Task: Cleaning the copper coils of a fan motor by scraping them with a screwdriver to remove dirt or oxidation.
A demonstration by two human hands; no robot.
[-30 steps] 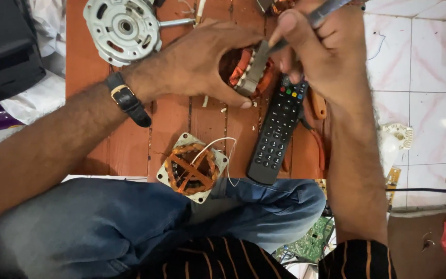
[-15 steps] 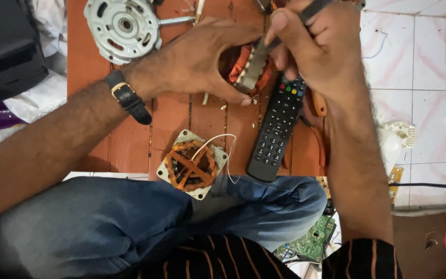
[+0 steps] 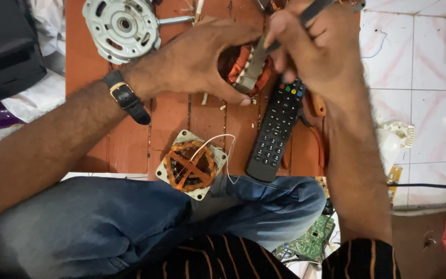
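My left hand (image 3: 202, 57), with a black wristwatch (image 3: 126, 97) on the wrist, grips a motor stator with orange-red copper windings (image 3: 248, 70) and holds it tilted above a wooden board (image 3: 176, 113). My right hand (image 3: 316, 49) holds a thin dark metal tool (image 3: 313, 9) whose tip rests against the stator's metal core. A second stator with copper coils and a loose white wire (image 3: 191, 165) lies on the board near my knee. A black remote control (image 3: 277, 132) lies beside it, under my right hand.
A grey metal motor housing with a shaft (image 3: 122, 26) sits at the board's far left. A green circuit board (image 3: 311, 240) lies by my leg. Black casing (image 3: 3, 49) is at left, white tiled floor (image 3: 419, 93) at right with a white plastic part (image 3: 396, 137).
Both hands and the stator have shifted only slightly. The tool tip stays at the stator core.
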